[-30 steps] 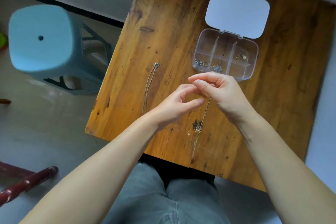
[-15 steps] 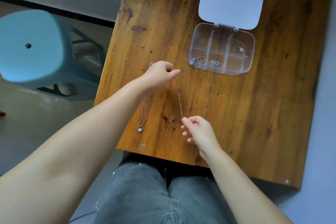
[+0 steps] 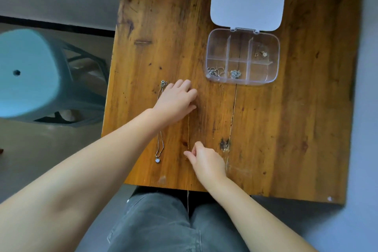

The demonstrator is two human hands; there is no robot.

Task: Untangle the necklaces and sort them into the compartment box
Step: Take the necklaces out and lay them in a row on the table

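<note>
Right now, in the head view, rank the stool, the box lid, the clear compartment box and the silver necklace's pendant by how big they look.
1. Stool, though partly cut off.
2. Box lid and compartment box: alike, not ranked.
3. Pendant, by far the smallest.
</note>
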